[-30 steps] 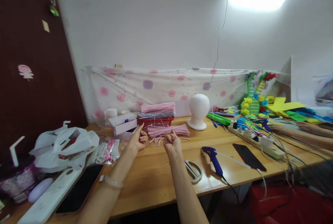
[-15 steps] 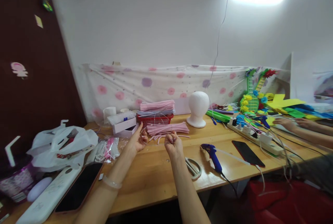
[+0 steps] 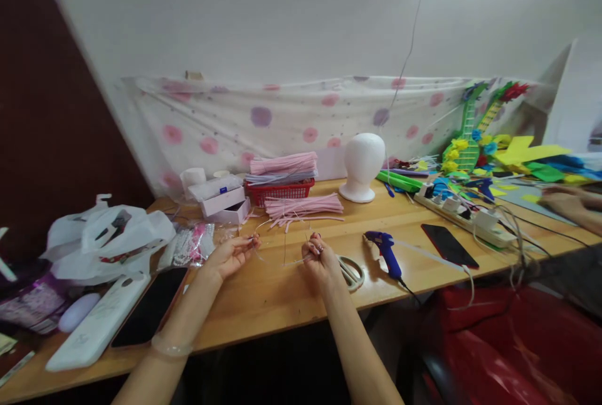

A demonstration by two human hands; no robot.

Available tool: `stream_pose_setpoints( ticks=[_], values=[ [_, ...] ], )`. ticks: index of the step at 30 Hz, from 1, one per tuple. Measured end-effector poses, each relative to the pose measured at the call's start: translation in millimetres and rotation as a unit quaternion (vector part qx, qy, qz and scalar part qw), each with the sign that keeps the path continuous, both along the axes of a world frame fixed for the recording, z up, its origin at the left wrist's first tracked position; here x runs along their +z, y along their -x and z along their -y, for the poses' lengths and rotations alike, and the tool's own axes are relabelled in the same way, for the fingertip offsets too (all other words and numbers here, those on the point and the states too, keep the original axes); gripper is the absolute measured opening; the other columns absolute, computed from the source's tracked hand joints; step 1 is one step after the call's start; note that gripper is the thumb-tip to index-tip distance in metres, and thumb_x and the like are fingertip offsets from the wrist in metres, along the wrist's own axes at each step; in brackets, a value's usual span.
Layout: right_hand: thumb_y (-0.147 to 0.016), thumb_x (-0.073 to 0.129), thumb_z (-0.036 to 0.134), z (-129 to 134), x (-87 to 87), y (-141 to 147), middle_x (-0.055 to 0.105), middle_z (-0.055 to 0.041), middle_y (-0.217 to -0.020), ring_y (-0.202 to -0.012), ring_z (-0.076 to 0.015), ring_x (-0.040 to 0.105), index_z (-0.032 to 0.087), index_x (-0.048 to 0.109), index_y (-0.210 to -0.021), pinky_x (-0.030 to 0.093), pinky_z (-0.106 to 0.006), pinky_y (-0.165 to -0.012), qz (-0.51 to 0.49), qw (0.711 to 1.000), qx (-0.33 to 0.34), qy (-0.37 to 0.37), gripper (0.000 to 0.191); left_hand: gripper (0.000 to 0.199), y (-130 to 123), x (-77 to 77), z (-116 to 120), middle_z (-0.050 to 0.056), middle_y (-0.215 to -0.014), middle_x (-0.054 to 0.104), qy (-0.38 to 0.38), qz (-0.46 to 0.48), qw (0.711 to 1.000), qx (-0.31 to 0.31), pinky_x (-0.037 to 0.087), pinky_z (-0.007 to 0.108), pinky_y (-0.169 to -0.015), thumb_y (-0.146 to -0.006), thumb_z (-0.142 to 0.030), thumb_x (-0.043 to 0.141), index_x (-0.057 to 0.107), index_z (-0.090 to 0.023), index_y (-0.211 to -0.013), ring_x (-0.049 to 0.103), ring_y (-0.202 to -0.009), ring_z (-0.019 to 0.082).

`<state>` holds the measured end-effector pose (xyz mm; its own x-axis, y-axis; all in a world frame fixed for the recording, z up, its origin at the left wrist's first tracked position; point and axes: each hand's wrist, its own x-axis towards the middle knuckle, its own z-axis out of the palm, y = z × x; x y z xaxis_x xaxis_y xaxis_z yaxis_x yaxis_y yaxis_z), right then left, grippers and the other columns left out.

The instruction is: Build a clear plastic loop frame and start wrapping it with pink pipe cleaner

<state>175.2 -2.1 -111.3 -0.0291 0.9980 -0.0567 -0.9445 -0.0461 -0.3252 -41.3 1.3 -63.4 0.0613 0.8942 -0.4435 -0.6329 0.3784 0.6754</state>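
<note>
A thin wire frame (image 3: pixel 285 246) hangs in the air over the counter (image 3: pixel 263 308), strung between the person's two hands, its longer spread running from left to right, with one fine strand standing nearly upright near the middle. It lies to the right of the left hand (image 3: pixel 235 256) and to the left of the right hand (image 3: pixel 322 258); both meet it at its sides, so neither is clearly nearer. The left hand pinches its left edge between thumb and fingers, and the right hand pinches the right side with the fingers curled in. Beyond the frame lies a bundle of pink stems (image 3: pixel 305 205), its long axis also left to right, in front of a red basket (image 3: pixel 282 192). A white foam head (image 3: pixel 363 165) stands farther right, and a blue glue gun (image 3: pixel 386 253) lies to the right of the right hand. The wire is so fine that it fades against the wood and the pink stems, and how its strands join cannot be told; the fingertips cover the gripped parts. The right wrist partly hides a grey-handled tool (image 3: pixel 360 274), apparently scissors, and a co-worker's arm is cut off at the right edge.
</note>
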Motion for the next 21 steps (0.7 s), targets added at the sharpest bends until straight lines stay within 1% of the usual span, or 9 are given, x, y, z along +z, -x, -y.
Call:
stream_pose_setpoints(
  ticks=[4,6,9,11,12,14,16,18,21],
  values=[
    [-0.091,0.050,0.000,12,2.8,-2,0.023,0.0132,-0.045,-0.036,-0.0035,0.026,0.019,0.044,-0.070,0.031,-0.010,-0.040,0.007,1.000,0.017,0.001,0.029,0.017,1,-5.3,9,0.014,-0.079,0.069,-0.019,-0.134,0.991,-0.020,0.059,0.030,-0.069,-0.080,0.003,0.050,0.064,-0.007,-0.081,0.069,-0.071,0.018],
    [-0.093,0.050,0.002,16,6.2,-3,0.023,0.0129,-0.044,-0.036,-0.0035,0.024,0.019,0.047,-0.070,0.029,-0.010,-0.039,0.013,1.000,0.019,-0.005,0.028,0.011,0,-0.5,14,0.013,-0.083,0.068,-0.058,-0.207,0.977,0.009,0.057,0.031,-0.072,-0.080,-0.003,0.056,0.064,-0.010,-0.082,0.068,-0.079,0.020],
    [-0.093,0.055,0.009,22,11.8,-3,0.023,0.0129,-0.044,-0.036,-0.0036,0.021,0.018,0.050,-0.071,0.026,-0.011,-0.038,0.025,0.999,0.016,-0.015,0.025,0.014,1,21.7,24,0.005,-0.103,0.067,-0.161,-0.298,0.938,0.079,0.053,0.028,-0.084,-0.080,-0.013,0.059,0.064,-0.018,-0.093,0.063,-0.102,0.019],
    [-0.091,0.060,0.013,27,15.9,-3,0.024,0.0132,-0.044,-0.036,-0.0034,0.019,0.017,0.052,-0.071,0.025,-0.012,-0.038,0.029,0.999,0.014,-0.018,0.022,0.013,2,43.6,32,0.002,-0.113,0.066,-0.232,-0.339,0.908,0.083,0.050,0.028,-0.093,-0.082,-0.022,0.062,0.068,-0.021,-0.093,0.058,-0.113,0.020],
    [-0.089,0.063,0.015,30,18.3,-2,0.024,0.0134,-0.044,-0.037,-0.0033,0.018,0.017,0.053,-0.071,0.025,-0.012,-0.038,0.033,0.999,0.013,-0.020,0.020,0.011,2,54.6,37,0.003,-0.111,0.067,-0.277,-0.367,0.885,0.069,0.047,0.029,-0.097,-0.082,-0.025,0.063,0.070,-0.020,-0.088,0.057,-0.115,0.020],
    [-0.084,0.070,0.021,38,23.6,-1,0.025,0.0137,-0.044,-0.038,-0.0033,0.017,0.016,0.056,-0.072,0.023,-0.013,-0.037,0.062,0.998,0.005,-0.033,0.019,0.021,-1,72.7,44,0.005,-0.109,0.069,-0.426,-0.512,0.746,0.020,0.045,0.035,-0.101,-0.086,-0.037,0.058,0.071,-0.021,-0.089,0.058,-0.112,0.022],
    [-0.078,0.078,0.029,47,29.7,0,0.027,0.0138,-0.043,-0.039,-0.0032,0.016,0.016,0.058,-0.073,0.022,-0.014,-0.038,0.116,0.991,-0.012,-0.058,0.024,0.029,-7,82.3,47,0.006,-0.105,0.071,-0.484,-0.587,0.648,-0.027,0.046,0.038,-0.097,-0.090,-0.042,0.052,0.070,-0.021,-0.093,0.061,-0.104,0.023],
    [-0.073,0.082,0.038,56,35.5,1,0.028,0.0138,-0.043,-0.040,-0.0030,0.014,0.016,0.059,-0.073,0.021,-0.015,-0.038,0.173,0.981,-0.026,-0.084,0.032,0.032,-14,83.4,48,0.006,-0.101,0.072,-0.491,-0.625,0.604,-0.055,0.048,0.038,-0.091,-0.092,-0.044,0.048,0.070,-0.020,-0.097,0.063,-0.097,0.022],
    [-0.072,0.082,0.046,68,42.4,2,0.027,0.0137,-0.043,-0.041,-0.0030,0.013,0.017,0.058,-0.072,0.020,-0.015,-0.039,0.223,0.969,-0.032,-0.104,0.038,0.032,-21,76.7,49,0.005,-0.092,0.072,-0.482,-0.655,0.578,-0.070,0.048,0.036,-0.084,-0.094,-0.041,0.045,0.069,-0.020,-0.095,0.063,-0.092,0.022]
  ],
)
